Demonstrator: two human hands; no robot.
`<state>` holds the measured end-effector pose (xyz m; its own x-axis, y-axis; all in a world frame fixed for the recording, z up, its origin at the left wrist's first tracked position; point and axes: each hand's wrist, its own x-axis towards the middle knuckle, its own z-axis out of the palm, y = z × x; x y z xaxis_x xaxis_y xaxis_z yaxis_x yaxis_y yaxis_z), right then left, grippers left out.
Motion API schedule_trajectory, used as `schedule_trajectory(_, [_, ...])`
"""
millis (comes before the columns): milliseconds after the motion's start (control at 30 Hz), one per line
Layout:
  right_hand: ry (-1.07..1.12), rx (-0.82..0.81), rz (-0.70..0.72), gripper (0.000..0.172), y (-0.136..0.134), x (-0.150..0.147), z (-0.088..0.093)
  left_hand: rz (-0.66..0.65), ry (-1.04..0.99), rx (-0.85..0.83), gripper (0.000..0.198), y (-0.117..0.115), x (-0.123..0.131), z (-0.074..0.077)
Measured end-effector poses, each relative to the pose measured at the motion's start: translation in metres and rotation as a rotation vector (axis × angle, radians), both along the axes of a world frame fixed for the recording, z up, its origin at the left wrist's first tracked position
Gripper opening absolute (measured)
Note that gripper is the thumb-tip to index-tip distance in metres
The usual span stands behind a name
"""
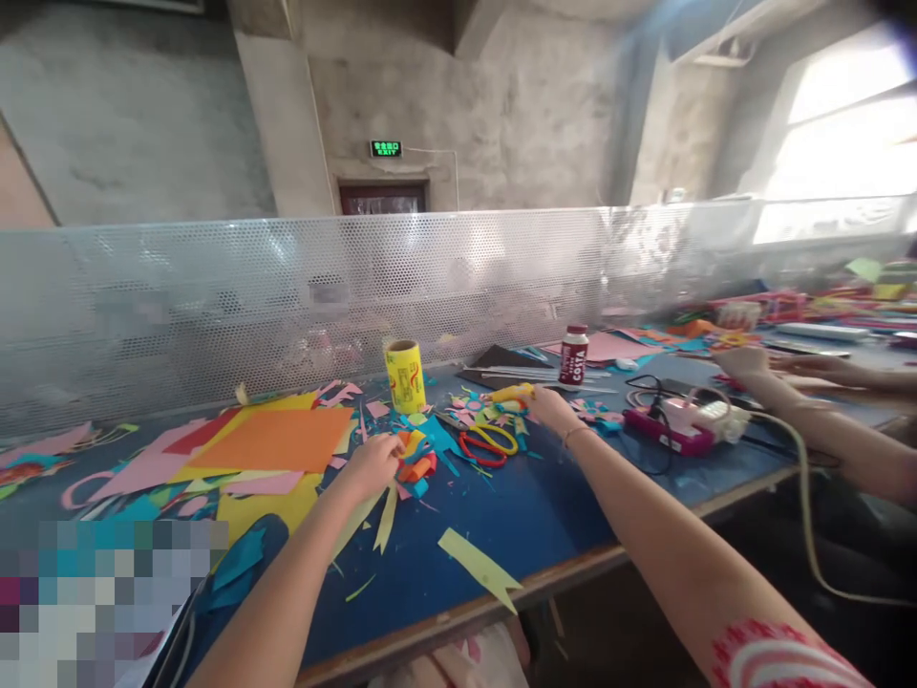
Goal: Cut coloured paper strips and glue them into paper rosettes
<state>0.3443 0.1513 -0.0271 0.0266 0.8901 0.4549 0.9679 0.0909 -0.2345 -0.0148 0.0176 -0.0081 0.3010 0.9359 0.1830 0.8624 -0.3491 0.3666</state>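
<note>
My left hand [373, 465] is closed on a bunch of curled paper strips [417, 457] in orange, yellow, red and blue, just above the table. Farther right, my right hand [553, 413] reaches across the table. Its fingers close on the near end of a yellow tube-shaped thing [510, 393], whose exact kind is too small to tell. Between the hands lie scissors [491, 444] with red and yellow handles, among small paper scraps. Behind my left hand stands a roll of yellow tape [405, 376], and a dark red COSTA bottle [573, 355] is beyond my right hand.
Coloured paper sheets [276, 440] cover the blue table's left side. A pale yellow strip [479, 566] overhangs the front edge. A perforated metal screen [458, 277] borders the back. At right are a purple box [668, 432], cables, and another person's arms [823, 420].
</note>
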Motion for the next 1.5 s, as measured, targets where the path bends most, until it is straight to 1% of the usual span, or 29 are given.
schedule_trajectory(67, [-0.012, -0.042, -0.055, 0.029, -0.002, 0.003, -0.005, -0.027, 0.009, -0.074, 0.031, -0.008, 0.000, 0.007])
schedule_trajectory(100, [-0.024, -0.048, -0.094, 0.030, -0.003, 0.004, -0.006, -0.045, 0.037, -0.128, 0.042, -0.012, 0.001, 0.009])
schedule_trajectory(167, [-0.078, -0.013, -0.175, 0.028, -0.008, 0.000, -0.006, -0.055, 0.117, -0.212, 0.074, -0.017, 0.004, 0.010])
schedule_trajectory(200, [-0.105, 0.019, -0.196, 0.027, -0.011, -0.005, -0.004, -0.048, 0.153, -0.224, 0.084, -0.019, 0.006, 0.010])
schedule_trajectory(233, [-0.127, 0.054, -0.196, 0.027, -0.014, -0.011, 0.001, -0.039, 0.180, -0.215, 0.087, -0.019, 0.008, 0.008])
schedule_trajectory(300, [-0.118, 0.101, -0.109, 0.028, -0.020, -0.031, 0.015, -0.028, 0.210, -0.145, 0.078, -0.018, 0.011, 0.003])
schedule_trajectory(367, [-0.040, 0.089, 0.058, 0.026, -0.025, -0.058, 0.032, -0.028, 0.215, -0.077, 0.057, -0.015, 0.012, -0.001])
schedule_trajectory(433, [0.117, 0.017, 0.213, 0.020, -0.028, -0.090, 0.048, -0.033, 0.182, -0.032, 0.035, -0.011, 0.010, -0.003])
schedule_trajectory(500, [0.344, -0.037, 0.321, 0.015, -0.029, -0.120, 0.058, -0.034, 0.126, -0.002, 0.021, -0.007, 0.006, -0.003])
schedule_trajectory(567, [0.639, -0.018, 0.361, 0.016, -0.029, -0.144, 0.057, -0.005, 0.053, 0.016, 0.013, -0.004, 0.000, -0.001])
schedule_trajectory(633, [0.883, 0.056, 0.388, 0.020, -0.029, -0.160, 0.046, 0.039, -0.009, 0.023, 0.016, -0.002, -0.007, 0.003])
schedule_trajectory(700, [0.975, 0.115, 0.410, 0.021, -0.030, -0.169, 0.030, 0.089, -0.018, 0.049, 0.024, -0.001, -0.012, 0.006])
schedule_trajectory(733, [0.952, 0.120, 0.421, 0.020, -0.031, -0.171, 0.021, 0.107, 0.001, 0.066, 0.028, -0.001, -0.014, 0.007])
schedule_trajectory(833, [0.756, 0.041, 0.446, 0.014, -0.034, -0.172, 0.002, 0.117, 0.076, 0.084, 0.041, -0.001, -0.017, 0.005])
schedule_trajectory(867, [0.702, 0.013, 0.446, 0.012, -0.035, -0.172, -0.001, 0.100, 0.110, 0.067, 0.050, 0.000, -0.017, 0.004])
schedule_trajectory(933, [0.647, -0.004, 0.438, 0.008, -0.036, -0.171, -0.004, 0.069, 0.201, 0.011, 0.075, 0.001, -0.017, -0.002])
schedule_trajectory(967, [0.639, 0.000, 0.433, 0.008, -0.036, -0.171, -0.004, 0.061, 0.245, -0.020, 0.083, 0.002, -0.016, -0.005])
schedule_trajectory(1000, [0.628, 0.004, 0.427, 0.008, -0.036, -0.171, -0.004, 0.058, 0.279, -0.042, 0.086, 0.002, -0.016, -0.008])
schedule_trajectory(1033, [0.617, 0.008, 0.424, 0.009, -0.036, -0.170, -0.003, 0.058, 0.297, -0.051, 0.083, 0.003, -0.015, -0.010])
schedule_trajectory(1100, [0.599, 0.017, 0.423, 0.009, -0.037, -0.169, -0.002, 0.046, 0.304, -0.033, 0.069, 0.003, -0.014, -0.012])
schedule_trajectory(1200, [0.583, 0.032, 0.421, 0.011, -0.040, -0.166, 0.002, 0.023, 0.349, 0.020, 0.050, 0.001, -0.013, -0.009])
schedule_trajectory(1267, [0.581, 0.042, 0.416, 0.012, -0.042, -0.165, 0.004, 0.045, 0.389, 0.072, 0.041, -0.001, -0.011, -0.005])
schedule_trajectory(1333, [0.581, 0.046, 0.413, 0.012, -0.042, -0.164, 0.005, 0.081, 0.393, 0.125, 0.039, -0.002, -0.010, -0.003])
schedule_trajectory(1400, [0.576, 0.048, 0.416, 0.011, -0.042, -0.164, 0.005, 0.112, 0.348, 0.147, 0.042, -0.002, -0.010, -0.001])
schedule_trajectory(1500, [0.582, 0.051, 0.433, 0.011, -0.041, -0.165, 0.004, 0.178, 0.177, 0.161, 0.050, -0.001, -0.011, 0.004])
